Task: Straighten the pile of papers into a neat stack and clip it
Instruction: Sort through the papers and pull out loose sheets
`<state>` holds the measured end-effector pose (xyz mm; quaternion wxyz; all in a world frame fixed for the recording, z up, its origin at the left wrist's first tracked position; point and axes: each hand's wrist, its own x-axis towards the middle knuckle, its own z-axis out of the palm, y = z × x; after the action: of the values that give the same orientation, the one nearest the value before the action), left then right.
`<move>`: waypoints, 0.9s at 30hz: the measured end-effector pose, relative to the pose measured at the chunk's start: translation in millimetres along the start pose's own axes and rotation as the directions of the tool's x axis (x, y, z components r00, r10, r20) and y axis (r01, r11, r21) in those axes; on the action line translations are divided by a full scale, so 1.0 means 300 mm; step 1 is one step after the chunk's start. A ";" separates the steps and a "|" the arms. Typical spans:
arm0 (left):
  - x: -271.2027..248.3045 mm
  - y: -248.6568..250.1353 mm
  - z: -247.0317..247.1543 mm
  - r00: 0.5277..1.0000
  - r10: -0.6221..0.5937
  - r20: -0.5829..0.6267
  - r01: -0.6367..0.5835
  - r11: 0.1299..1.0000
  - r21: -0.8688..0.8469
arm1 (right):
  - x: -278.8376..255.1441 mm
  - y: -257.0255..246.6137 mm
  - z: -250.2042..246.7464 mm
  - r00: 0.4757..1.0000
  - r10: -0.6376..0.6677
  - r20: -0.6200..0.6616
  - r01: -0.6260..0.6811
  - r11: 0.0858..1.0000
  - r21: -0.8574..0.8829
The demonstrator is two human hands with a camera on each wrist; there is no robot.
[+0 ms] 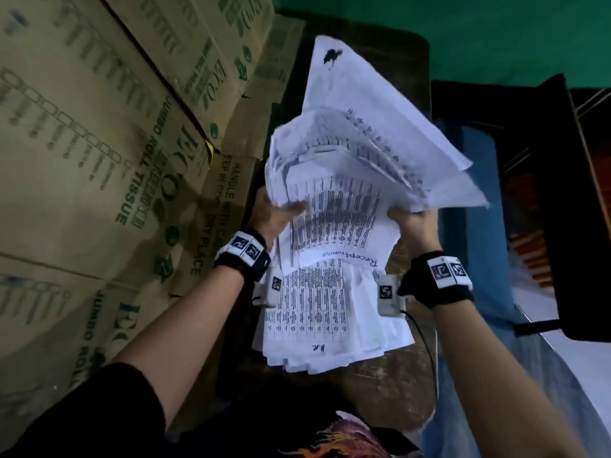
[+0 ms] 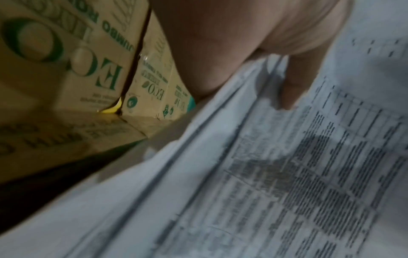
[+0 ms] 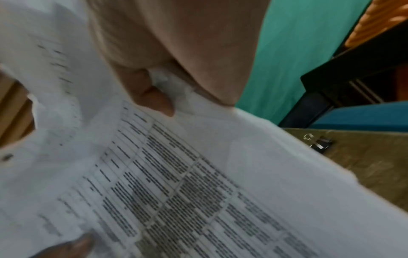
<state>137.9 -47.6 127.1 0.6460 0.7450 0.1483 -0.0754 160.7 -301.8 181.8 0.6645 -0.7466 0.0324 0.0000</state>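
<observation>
A loose pile of white printed papers (image 1: 334,233) is lifted off a dark wooden table (image 1: 413,385), its far sheets fanned out and bent upward. My left hand (image 1: 274,214) grips the pile's left edge, thumb on top; the left wrist view shows the thumb (image 2: 295,83) pressed onto the sheets (image 2: 264,174). My right hand (image 1: 411,219) grips the right edge, with its thumb (image 3: 152,97) over the papers (image 3: 198,192). A black binder clip (image 3: 320,142) lies on the table to the right of the pile, apart from both hands.
Stacked brown cardboard boxes (image 1: 99,143) printed with green text crowd the left side, close to my left arm. A green wall (image 1: 463,28) rises behind the table. A black-framed piece of furniture (image 1: 562,209) and a blue surface (image 1: 479,226) stand at right.
</observation>
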 end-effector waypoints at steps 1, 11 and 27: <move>0.005 0.019 0.007 0.998 -0.007 -0.067 0.004 0.999 -0.043 | 0.003 -0.014 0.016 0.999 -0.013 -0.037 0.014 1.000 0.013; -0.115 0.051 -0.045 0.968 0.178 -0.176 -0.180 0.984 0.000 | 0.007 0.041 -0.083 0.996 0.037 0.082 -0.036 0.999 -0.010; -0.047 0.015 -0.041 0.959 0.122 -0.255 -0.177 0.963 -0.204 | -0.009 -0.066 -0.037 0.990 -0.131 0.058 0.119 0.978 0.174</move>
<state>125.0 -37.9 137.4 0.7070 0.6801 0.1757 0.0817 158.3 -310.3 202.9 0.7251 -0.6874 -0.0379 -0.0188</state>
